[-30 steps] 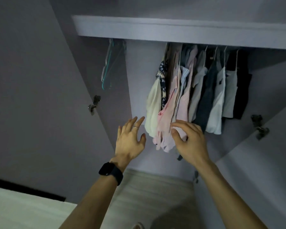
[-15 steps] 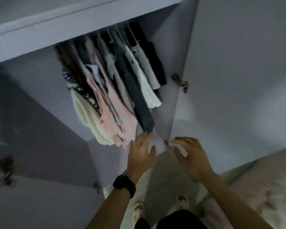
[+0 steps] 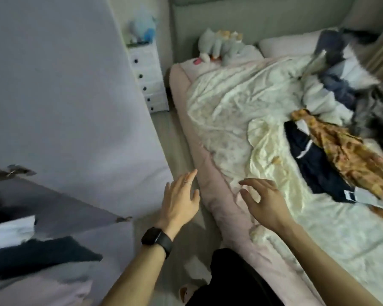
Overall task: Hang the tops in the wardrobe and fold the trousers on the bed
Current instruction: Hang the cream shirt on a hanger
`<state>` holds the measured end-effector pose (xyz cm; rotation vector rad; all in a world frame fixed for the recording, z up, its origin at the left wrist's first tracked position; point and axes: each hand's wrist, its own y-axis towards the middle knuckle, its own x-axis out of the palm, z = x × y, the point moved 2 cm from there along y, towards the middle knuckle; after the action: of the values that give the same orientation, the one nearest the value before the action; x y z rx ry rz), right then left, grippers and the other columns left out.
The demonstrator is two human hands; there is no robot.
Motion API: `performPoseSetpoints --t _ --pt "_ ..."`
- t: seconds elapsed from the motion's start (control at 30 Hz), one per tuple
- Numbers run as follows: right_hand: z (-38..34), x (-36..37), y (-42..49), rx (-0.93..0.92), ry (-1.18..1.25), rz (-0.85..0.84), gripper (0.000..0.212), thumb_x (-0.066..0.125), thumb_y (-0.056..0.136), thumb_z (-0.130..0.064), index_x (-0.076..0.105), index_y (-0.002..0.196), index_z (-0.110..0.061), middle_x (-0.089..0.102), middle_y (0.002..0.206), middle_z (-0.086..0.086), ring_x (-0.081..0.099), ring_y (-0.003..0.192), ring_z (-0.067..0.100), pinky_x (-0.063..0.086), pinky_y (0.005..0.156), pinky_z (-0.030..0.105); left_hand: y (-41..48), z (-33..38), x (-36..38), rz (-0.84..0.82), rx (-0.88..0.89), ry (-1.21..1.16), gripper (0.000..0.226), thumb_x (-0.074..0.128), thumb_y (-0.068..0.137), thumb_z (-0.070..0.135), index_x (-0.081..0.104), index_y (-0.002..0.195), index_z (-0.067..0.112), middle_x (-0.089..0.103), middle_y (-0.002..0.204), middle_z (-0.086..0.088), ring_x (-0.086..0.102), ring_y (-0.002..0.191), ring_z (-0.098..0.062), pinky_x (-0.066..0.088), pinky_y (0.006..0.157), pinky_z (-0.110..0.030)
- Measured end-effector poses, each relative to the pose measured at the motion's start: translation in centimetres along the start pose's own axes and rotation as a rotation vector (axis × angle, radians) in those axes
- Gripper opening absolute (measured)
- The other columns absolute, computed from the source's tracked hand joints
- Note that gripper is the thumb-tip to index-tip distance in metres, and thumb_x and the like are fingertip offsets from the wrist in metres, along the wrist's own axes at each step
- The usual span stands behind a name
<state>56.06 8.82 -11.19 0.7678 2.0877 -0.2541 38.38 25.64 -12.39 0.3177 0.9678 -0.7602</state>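
Bedroom, with dim, cool light throughout.
To my left: wardrobe door (image 3: pixel 64 96), a plain pale lilac panel standing open, with a blurred metal hinge (image 3: pixel 16 171) at its near left.
Floor (image 3: pixel 175 138): a pale, narrow strip between door and bed.
Far end of that strip: white chest of drawers (image 3: pixel 149 80) with dark round knobs and a blue soft toy (image 3: pixel 142 25) on top.
To my right: bed (image 3: pixel 219 208), with a pink quilted edge and a crumpled cream sheet (image 3: pixel 230 102).
Far: grey-green padded headboard (image 3: pixel 263 18), with a pale pillow (image 3: pixel 287 46) and grey soft toys (image 3: pixel 221 47) against it.

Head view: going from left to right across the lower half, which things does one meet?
Wardrobe door → left hand → right hand → navy garment → orange patterned garment.
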Motion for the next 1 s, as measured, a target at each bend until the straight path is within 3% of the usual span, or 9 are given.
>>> performPoseSetpoints --t 0.07,0.17,0.3,0.47,0.67,0.87,1.0 --pt "3.9 -2.5 -1.6 0.198 0.012 0.066 0.02 0.07 0.094 -0.024 0.074 0.113 -0.026 0.07 0.119 -0.009 0.053 0.118 0.021 0.036 0.097 0.024 2.9 4.2 2.3 -0.084 0.126 -0.008 0.06 0.053 0.1 0.028 0.033 0.157 0.029 0.041 0.156 0.003 0.039 0.141 -0.019 0.028 0.117 -0.035" --pt "8.2 -5.0 -3.7 0.36 0.029 0.127 0.021 0.065 0.097 -0.032 0.071 0.117 -0.032 0.066 0.121 -0.016 0.05 0.122 0.021 0.033 0.096 0.023 6.0 9.5 5.3 -0.183 0.239 -0.046 0.058 0.054 0.1 0.027 0.035 0.155 0.027 0.041 0.156 0.003 0.039 0.141 -0.021 0.032 0.117 -0.041" --pt "12.1 -7.8 -4.6 0.44 0.063 0.187 0.023 0.062 0.098 -0.035 0.068 0.12 -0.033 0.059 0.118 -0.024 0.047 0.125 0.02 0.033 0.097 0.024 10.1 15.0 8.9 -0.225 0.388 0.049 0.059 0.056 0.097 0.029 0.038 0.153 0.028 0.042 0.156 0.004 0.039 0.142 -0.019 0.027 0.119 -0.049" --pt "16.7 -10.5 -3.5 0.506 0.093 0.246 0.025 0.063 0.098 -0.033 0.068 0.122 -0.029 0.065 0.123 -0.015 0.049 0.126 0.022 0.032 0.097 0.024 15.0 19.7 12.8 -0.272 0.451 0.072 0.059 0.055 0.097 0.029 0.038 0.153 0.027 0.04 0.157 0.005 0.036 0.144 -0.015 0.028 0.117 -0.049" --pt "20.4 -11.7 1.6 0.552 0.101 0.199 0.028 0.06 0.099 -0.037 0.066 0.126 -0.03 0.064 0.13 -0.012 0.045 0.131 0.021 0.033 0.1 0.025 21.3 20.9 14.9 -0.277 0.426 0.151 0.059 0.056 0.097 0.028 0.038 0.153 0.026 0.035 0.159 0.002 0.032 0.147 -0.018 0.026 0.119 -0.047" --pt "25.2 -10.1 9.2 0.616 0.074 0.111 0.033 0.055 0.1 -0.042 0.061 0.131 -0.032 0.062 0.134 -0.012 0.042 0.133 0.02 0.035 0.092 0.027 29.2 19.2 18.5 -0.291 0.37 0.212 0.06 0.054 0.099 0.031 0.034 0.155 0.026 0.028 0.163 0.0 0.026 0.149 -0.019 0.022 0.12 -0.041" --pt "29.1 -7.1 14.7 0.698 0.064 0.007 0.039 0.054 0.1 -0.042 0.056 0.137 -0.029 0.06 0.137 -0.009 0.041 0.135 0.022 0.042 0.097 0.035 35.1 16.7 22.6 -0.367 0.312 0.228 0.063 0.051 0.099 0.034 0.029 0.158 0.025 0.021 0.166 0.0 0.02 0.152 -0.019 0.021 0.121 -0.039"
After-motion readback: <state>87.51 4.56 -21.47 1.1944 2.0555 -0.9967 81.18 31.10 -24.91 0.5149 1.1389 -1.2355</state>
